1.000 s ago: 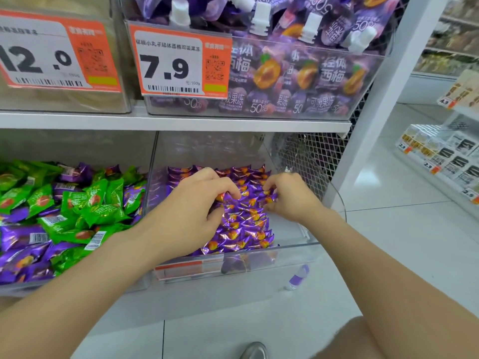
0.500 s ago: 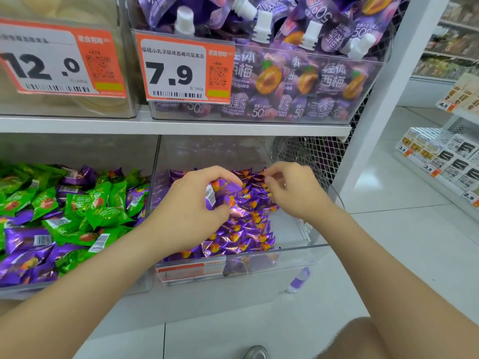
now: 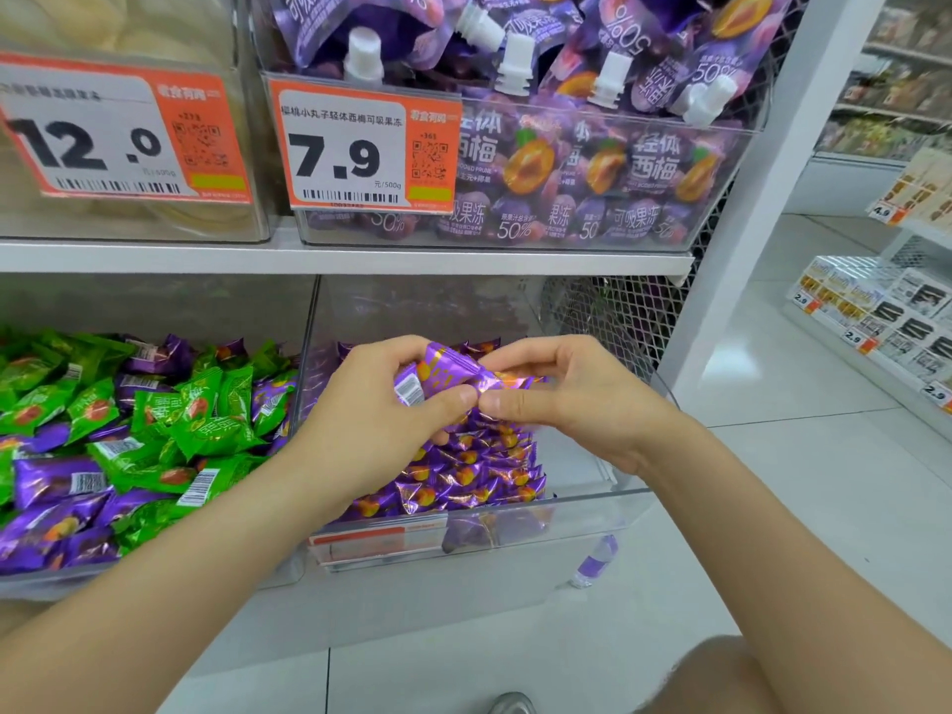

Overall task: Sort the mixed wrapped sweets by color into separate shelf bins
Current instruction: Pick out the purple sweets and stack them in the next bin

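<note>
At nine o'clock of the view, a clear left bin (image 3: pixel 154 579) on the lower shelf holds a mixed heap: green sweets (image 3: pixel 206 420) lie over and among purple ones (image 3: pixel 51 481). Above it, at ten o'clock, an orange price tag (image 3: pixel 103 136) reads 12.0.

Near the centre, the left hand (image 3: pixel 371 420) is raised over the right bin (image 3: pixel 592 499). Its grip is curled round a small bunch of purple sweets (image 3: pixel 438 376), thumb pressed against the wrappers and a barcode showing between the fingers. How many sweets it holds cannot be told. At twelve o'clock a second tag (image 3: pixel 350 152) reads 7.9, fixed to an upper bin of purple spouted pouches (image 3: pixel 592 162) that stands on the white shelf board (image 3: pixel 360 257).

Just past centre, toward three o'clock, the right hand (image 3: pixel 582 404) meets the left, thumb tips almost touching. Its grip pinches the shiny twisted end of the same bunch between thumb and forefinger. Below both hands, at six o'clock of them, the right bin carries only purple sweets (image 3: pixel 479 481), laid in rows toward its left side.

At five o'clock, a small purple-labelled bottle (image 3: pixel 592 561) lies on the floor, against the base of the shelving.
</note>
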